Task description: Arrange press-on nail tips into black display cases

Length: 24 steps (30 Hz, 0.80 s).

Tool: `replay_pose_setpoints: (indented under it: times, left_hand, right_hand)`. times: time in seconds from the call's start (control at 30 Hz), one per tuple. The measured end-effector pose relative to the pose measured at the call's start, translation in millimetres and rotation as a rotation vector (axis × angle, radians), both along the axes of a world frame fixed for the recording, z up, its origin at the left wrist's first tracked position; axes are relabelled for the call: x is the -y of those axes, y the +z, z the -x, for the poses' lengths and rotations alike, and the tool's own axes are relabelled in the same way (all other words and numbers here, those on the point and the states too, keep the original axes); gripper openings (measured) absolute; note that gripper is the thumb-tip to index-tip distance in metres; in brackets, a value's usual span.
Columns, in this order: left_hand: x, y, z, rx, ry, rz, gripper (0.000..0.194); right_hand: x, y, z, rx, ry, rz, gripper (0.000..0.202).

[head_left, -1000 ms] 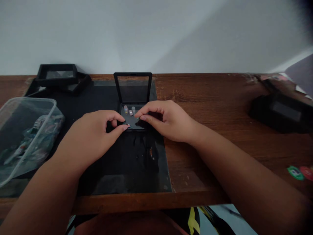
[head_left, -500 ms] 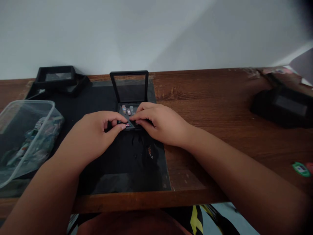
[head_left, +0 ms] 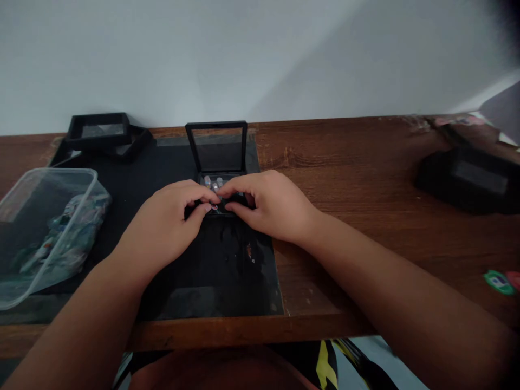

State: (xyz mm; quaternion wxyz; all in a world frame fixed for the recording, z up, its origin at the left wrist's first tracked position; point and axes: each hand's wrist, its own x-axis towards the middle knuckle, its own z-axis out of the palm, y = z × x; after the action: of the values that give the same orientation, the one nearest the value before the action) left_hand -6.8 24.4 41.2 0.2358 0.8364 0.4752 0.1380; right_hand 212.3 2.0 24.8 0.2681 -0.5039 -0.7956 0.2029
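A small black case (head_left: pixel 216 124) stands with its framed, see-through lid raised. Several tiny pale and pinkish pieces (head_left: pixel 208 181) lie in its base. Over the base's left side, my left hand (head_left: pixel 168 219) is closed, thumb and forefinger near a small pink piece (head_left: pixel 214 207); whether they grip it is too small to tell. My right hand (head_left: pixel 272 208) reaches over the right side, its thumb and forefinger apart. Nothing shows between them. The forefingers of both hands nearly meet, and the hands cover part of the base.
A clear plastic tub (head_left: pixel 91 172) of small bagged items stands at the left on a black mat (head_left: pixel 211 292). Black frames (head_left: pixel 99 142) are stacked behind it. Far right are a black box (head_left: pixel 471 179) and a green item (head_left: pixel 499 281).
My left hand has moved slightly right over the base. My right thumb and forefinger have spread, and its other fingers are tucked back. The view has shifted slightly.
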Motion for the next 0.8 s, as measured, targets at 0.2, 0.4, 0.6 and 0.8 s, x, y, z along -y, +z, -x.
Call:
replay_pose_setpoints:
  times: [0.2, 0.4, 0.6, 0.8]
  left_hand:
    - [1, 1.0, 1, 0.042, 0.138, 0.024, 0.031]
    - [0, -1.4, 2, 0.040, 0.142, 0.041, 0.037]
    - [-1, 0.9, 5, 0.049, 0.155, 0.046, 0.050]
    - [1, 4.3, 5, 0.036, 0.165, 0.096, 0.046]
  right_hand:
    - [3, 0.5, 8, 0.086, -0.017, -0.004, 0.040]
    - [2, -2.1, 12, 0.141, -0.013, -0.048, 0.033]
    - [7, 0.2, 13, 0.134, -0.005, -0.050, 0.034]
    - [8, 1.5, 9, 0.027, -0.067, -0.025, 0.032]
